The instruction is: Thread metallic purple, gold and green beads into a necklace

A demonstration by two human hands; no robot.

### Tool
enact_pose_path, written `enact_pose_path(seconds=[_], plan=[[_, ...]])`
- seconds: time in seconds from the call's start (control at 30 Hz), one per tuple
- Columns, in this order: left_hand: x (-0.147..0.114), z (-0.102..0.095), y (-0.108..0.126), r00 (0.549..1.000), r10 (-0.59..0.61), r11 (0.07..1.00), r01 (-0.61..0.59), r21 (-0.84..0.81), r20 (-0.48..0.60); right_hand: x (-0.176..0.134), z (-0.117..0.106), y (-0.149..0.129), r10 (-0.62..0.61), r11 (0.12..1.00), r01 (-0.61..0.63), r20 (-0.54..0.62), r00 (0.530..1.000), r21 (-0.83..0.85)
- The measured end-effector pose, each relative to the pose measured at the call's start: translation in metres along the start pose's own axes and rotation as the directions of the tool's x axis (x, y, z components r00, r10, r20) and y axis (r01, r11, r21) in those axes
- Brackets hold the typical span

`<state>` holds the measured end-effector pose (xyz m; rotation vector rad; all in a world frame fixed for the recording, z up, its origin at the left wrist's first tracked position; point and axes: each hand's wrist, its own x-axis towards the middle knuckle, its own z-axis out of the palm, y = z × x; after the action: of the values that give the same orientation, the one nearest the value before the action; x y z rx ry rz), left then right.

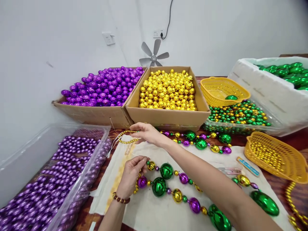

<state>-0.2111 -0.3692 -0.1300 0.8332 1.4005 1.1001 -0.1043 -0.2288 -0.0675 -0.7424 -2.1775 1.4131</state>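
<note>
My left hand (pixel 133 173) is closed in a pinch on one end of a bead necklace (pixel 177 195), near its small gold beads. The necklace runs right in two rows of large green, purple and gold beads, partly behind my right forearm. Above it, my right hand (pixel 149 133) reaches across with its fingers apart. Its fingertips are at a loop of small gold beads (pixel 124 142); whether they touch it is hard to see. White threads trail from that loop. Another bead necklace (pixel 201 144) lies farther back on the white cloth (pixel 146 213).
Cardboard boxes of purple beads (pixel 101 88) and gold beads (pixel 168 91) stand behind. A clear bin (pixel 96 160) of purple beads is at left. Yellow baskets (pixel 295 162), a foam box (pixel 260 93) and a blue-and-orange cutter (pixel 247 166) are at right.
</note>
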Motion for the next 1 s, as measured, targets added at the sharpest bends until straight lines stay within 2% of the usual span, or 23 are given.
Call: enact_pose_path(seconds=[0.07,0.2,0.27,0.4,0.5,0.6,0.73,0.83,0.93,1.0], plan=[[0.001,-0.003,0.000,1.000,-0.013,0.999,0.012,-0.031,-0.026,-0.015,-0.001,0.008,0.005,1.000,-0.005,-0.022,1.000,-0.016],[0.000,-0.010,0.005,0.999,-0.014,1.000,0.013,-0.008,-0.048,-0.052,0.002,0.023,0.061,0.992,-0.051,0.093,0.994,-0.112],[-0.001,-0.012,0.007,0.998,0.003,0.999,-0.001,0.049,-0.056,-0.065,0.006,0.027,0.092,0.982,-0.071,0.110,0.990,-0.176],[-0.002,-0.016,0.013,0.996,0.063,0.959,-0.044,0.279,-0.060,-0.075,0.010,0.028,0.104,0.947,-0.083,0.050,0.993,-0.309],[0.000,-0.020,0.018,0.987,0.159,0.841,-0.135,0.524,-0.002,-0.077,0.011,0.026,0.086,0.910,-0.072,0.017,0.996,-0.408],[0.004,-0.021,0.024,0.981,0.194,0.760,-0.169,0.628,0.029,-0.077,0.013,0.025,0.071,0.870,-0.060,0.003,0.998,-0.490],[0.013,-0.023,0.024,0.996,0.039,0.821,-0.078,0.565,0.080,-0.082,0.017,0.023,0.060,0.832,-0.060,-0.019,0.998,-0.551],[0.016,-0.028,0.023,0.983,-0.096,0.877,0.008,0.480,0.158,-0.091,0.017,0.020,0.042,0.834,-0.036,-0.002,0.999,-0.550],[0.013,-0.032,0.025,0.959,-0.176,0.959,0.117,0.258,0.221,-0.097,0.015,0.020,0.021,0.868,0.030,0.097,0.995,-0.496],[0.008,-0.033,0.027,0.948,-0.201,0.974,0.167,0.151,0.245,-0.096,0.013,0.023,0.022,0.889,0.044,0.138,0.990,-0.456]])
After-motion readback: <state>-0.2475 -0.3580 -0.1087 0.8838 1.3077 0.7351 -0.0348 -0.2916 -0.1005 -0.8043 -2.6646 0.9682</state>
